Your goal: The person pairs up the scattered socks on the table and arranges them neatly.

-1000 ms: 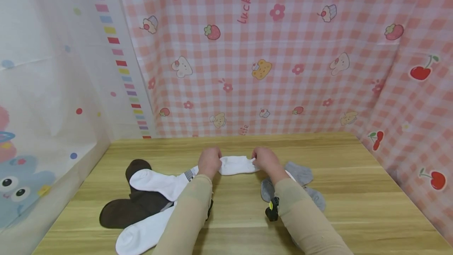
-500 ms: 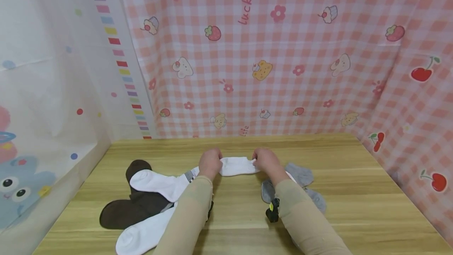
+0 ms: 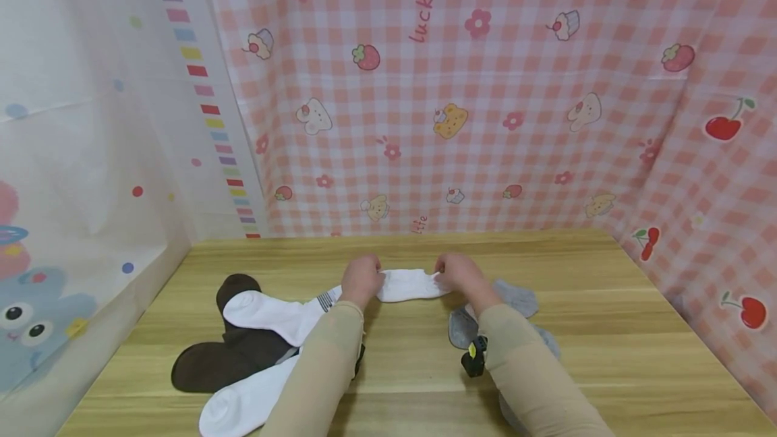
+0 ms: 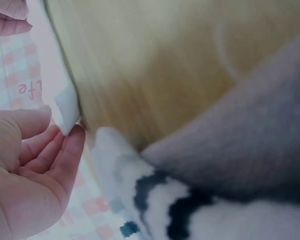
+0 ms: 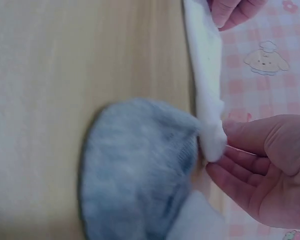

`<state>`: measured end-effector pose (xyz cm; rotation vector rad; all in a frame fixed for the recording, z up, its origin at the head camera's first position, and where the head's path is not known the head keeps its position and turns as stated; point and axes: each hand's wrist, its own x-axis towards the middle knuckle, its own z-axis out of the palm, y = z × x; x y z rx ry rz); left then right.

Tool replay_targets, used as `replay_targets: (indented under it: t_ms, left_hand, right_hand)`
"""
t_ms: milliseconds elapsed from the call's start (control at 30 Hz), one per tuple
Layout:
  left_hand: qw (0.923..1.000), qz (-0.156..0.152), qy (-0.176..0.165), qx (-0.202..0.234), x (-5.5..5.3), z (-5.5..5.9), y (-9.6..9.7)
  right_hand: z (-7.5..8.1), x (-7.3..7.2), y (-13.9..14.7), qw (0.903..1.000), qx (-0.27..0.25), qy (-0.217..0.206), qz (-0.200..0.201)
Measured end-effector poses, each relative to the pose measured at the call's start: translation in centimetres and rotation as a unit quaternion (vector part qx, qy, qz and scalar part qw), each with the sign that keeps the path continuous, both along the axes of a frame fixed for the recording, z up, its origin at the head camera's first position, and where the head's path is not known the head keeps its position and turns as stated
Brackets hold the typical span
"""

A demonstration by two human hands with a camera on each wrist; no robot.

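Note:
A short white sock (image 3: 408, 286) lies stretched sideways between the two hands near the middle of the table. My left hand (image 3: 361, 280) pinches its left end; in the left wrist view the thumb (image 4: 32, 122) is on one side and the fingers on the other. At the opposite end, my right hand (image 3: 463, 278) holds the sock between thumb and fingers, as the right wrist view also shows. Close to the right hand is a grey sock (image 5: 135, 165). Beside the left forearm lies a white sock with dark stripes (image 3: 267, 309).
Brown socks (image 3: 212, 364) and another white sock (image 3: 243, 404) lie at the left, partly under the striped one or the arm. More grey socks (image 3: 519, 297) lie around the right forearm, which hides part of them. Patterned cloth (image 3: 449, 86) hangs behind the wooden table (image 3: 607, 356).
My right hand and forearm have shifted slightly right, uncovering more of the grey sock beside the wrist. The left hand stays nearly still, and both hands keep hold of the white sock.

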<state>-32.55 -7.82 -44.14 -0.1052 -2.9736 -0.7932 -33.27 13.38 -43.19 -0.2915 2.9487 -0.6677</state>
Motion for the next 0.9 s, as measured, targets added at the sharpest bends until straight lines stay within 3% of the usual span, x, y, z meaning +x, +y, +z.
replay_targets:
  t_ms: [333,733,900]
  left_hand:
    - [0.9988,-0.028,-0.037,-0.014,0.4,0.9,0.2]
    - [0.9991,-0.03,-0.027,0.014,1.8,2.4,1.1]
    - [0.9984,-0.04,-0.018,0.038,2.6,3.1,1.4]
  right_hand:
    - [2.2,0.4,1.8,0.9989,-0.024,-0.012,0.038]
    - [4.2,0.7,3.6,0.9915,-0.038,0.004,0.124]
    - [4.9,1.2,3.9,0.9901,-0.042,-0.009,0.134]
